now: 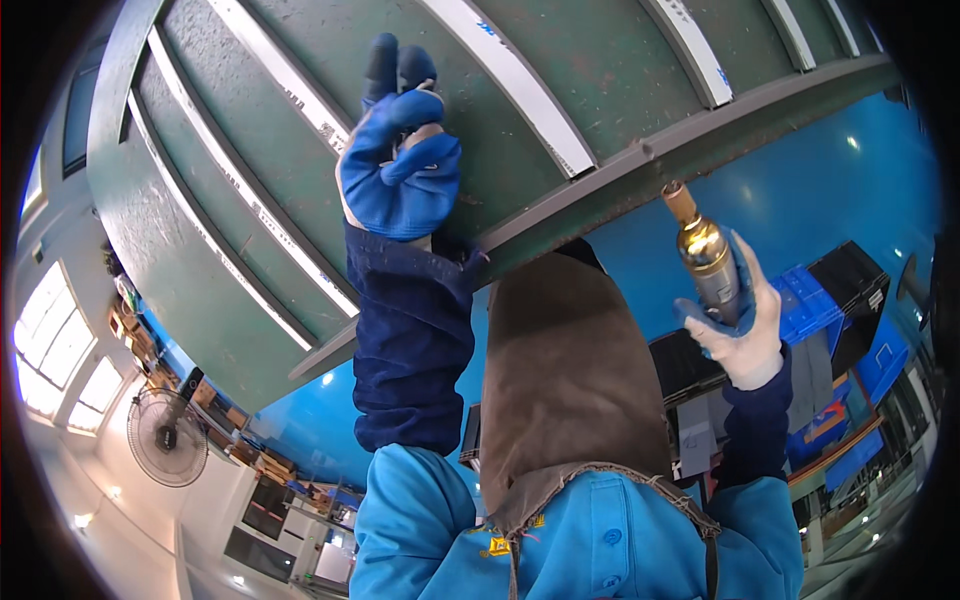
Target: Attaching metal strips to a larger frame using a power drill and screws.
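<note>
Well, I count at least two bright windows (52, 340) at the far left of the frame and one round fan (168, 437) at the lower left, with small brown boxes (275, 465) beside it, too small to number surely. Further right I have the dark green tabletop (610, 80), slanting across the upper part of the frame; its surface looks scuffed and specked, and one grey rim (760, 108) runs along its lower edge. On it I make out at least seven white strips (520, 90), spaced apart, some with small dark and blue marks.

Left of the upper centre is my blue-gloved left hand (405, 175), covering part of one strip: two dark-tipped fingers point up, the others curl inward. I cannot tell whether anything is pinched there. One brown apron (570, 380) and one light blue shirt (580, 540) fill the lower middle. Right of centre, my white-and-blue-gloved right hand (745, 335) wraps around one bottle-shaped tool (703, 250), copper-coloured at its tip, gold, then grey, tilted toward the upper left. Behind it shows the glossy blue floor (790, 190); at the right are at least two blue crates (805, 300) and one black crate (850, 280).
</note>
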Available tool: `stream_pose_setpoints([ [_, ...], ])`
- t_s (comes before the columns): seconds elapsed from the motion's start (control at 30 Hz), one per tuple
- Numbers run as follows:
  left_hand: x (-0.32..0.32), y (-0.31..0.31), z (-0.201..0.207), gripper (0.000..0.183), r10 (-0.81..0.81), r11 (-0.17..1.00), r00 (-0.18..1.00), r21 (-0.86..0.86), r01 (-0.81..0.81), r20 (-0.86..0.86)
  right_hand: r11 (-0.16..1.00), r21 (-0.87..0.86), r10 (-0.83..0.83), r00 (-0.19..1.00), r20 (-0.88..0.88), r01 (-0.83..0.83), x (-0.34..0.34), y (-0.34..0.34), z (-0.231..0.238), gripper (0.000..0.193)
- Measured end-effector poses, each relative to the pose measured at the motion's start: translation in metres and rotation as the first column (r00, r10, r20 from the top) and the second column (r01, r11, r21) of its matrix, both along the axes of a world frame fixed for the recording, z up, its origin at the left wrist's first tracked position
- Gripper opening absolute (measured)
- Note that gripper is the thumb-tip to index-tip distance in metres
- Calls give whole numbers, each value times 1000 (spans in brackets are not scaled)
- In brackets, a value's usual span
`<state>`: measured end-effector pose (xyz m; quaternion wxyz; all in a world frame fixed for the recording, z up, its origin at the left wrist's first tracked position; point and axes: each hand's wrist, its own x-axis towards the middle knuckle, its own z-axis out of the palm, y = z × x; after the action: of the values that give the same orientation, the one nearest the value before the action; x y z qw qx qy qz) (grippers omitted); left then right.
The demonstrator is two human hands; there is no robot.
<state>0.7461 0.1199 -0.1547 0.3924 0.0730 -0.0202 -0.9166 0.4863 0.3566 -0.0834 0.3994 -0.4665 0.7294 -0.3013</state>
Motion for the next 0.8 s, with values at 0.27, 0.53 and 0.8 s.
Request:
stream_pose_setpoints([
  [0.27, 4, 10, 31, 45, 79, 997, 878, -42, -67, 471, 992, -95, 88, 996, 34, -85, 20, -36, 0, 76],
  [0.53, -10, -1, 40, 30, 714, 596, -5, -605, 529, 700, 995, -53, 87, 995, 48, -84, 54, -28, -5, 77],
  [0.8, -15, -8, 55, 24, 46, 873, 281, -175, 455, 959, 995, -91, 38, 997, 71, -32, 73, -23, -6, 80],
])
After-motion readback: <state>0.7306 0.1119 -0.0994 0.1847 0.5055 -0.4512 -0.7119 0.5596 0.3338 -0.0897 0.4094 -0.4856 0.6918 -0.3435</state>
